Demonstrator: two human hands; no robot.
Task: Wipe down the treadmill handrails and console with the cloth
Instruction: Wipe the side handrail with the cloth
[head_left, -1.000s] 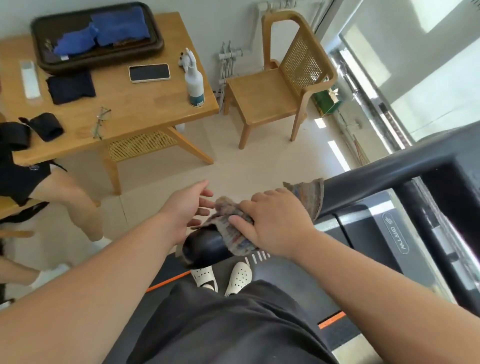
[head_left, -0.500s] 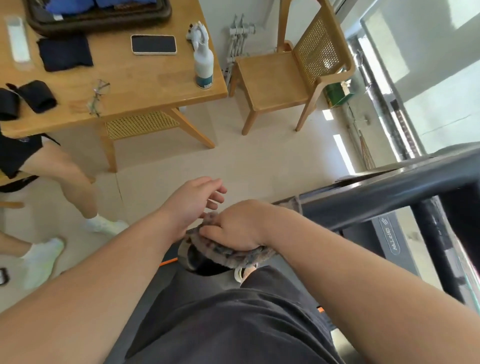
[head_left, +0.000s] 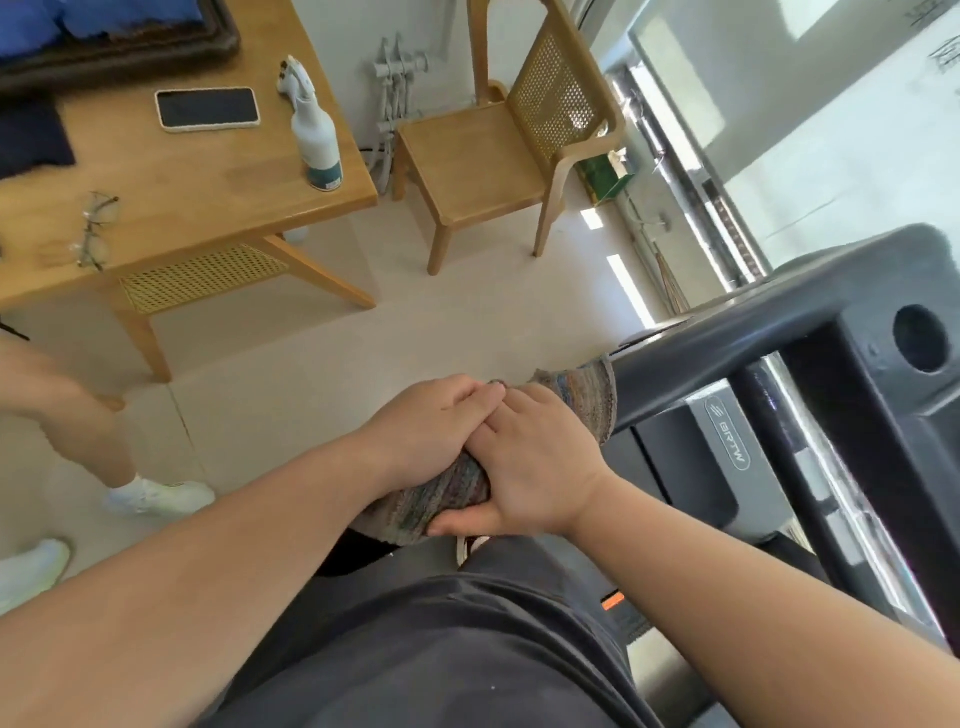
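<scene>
So both hands are on the cloth (head_left: 457, 493), which is wrapped round the near end of the dark handrail (head_left: 727, 358). The right hand (head_left: 540, 467) grips it from the side, thumb tucked underneath and fingers curled over the top. The left hand (head_left: 431, 431) is clamped over the rail end next to it, with its fingers lying across the right hand's fingertips. It looks like it's holding the cloth too, though its palm side is hidden. A striped edge of the cloth sticks out past the right hand, further up the rail.

The rail runs up and right to the console (head_left: 878, 415), which has a round hole in it. Below the rail there's the treadmill motor cover (head_left: 727, 439) with a logo on it.

Off to the left is a wooden table (head_left: 208, 208) with a phone (head_left: 207, 109) lying face up, a white spray bottle (head_left: 317, 140) standing near the corner, some glasses (head_left: 96, 228) and a dark tray (head_left: 156, 52) at the back holding something blue. A wooden chair (head_left: 483, 161) sits just beside the table. Someone else's bare leg (head_left: 67, 410) and white shoe (head_left: 161, 496) are on the floor at the left.
</scene>
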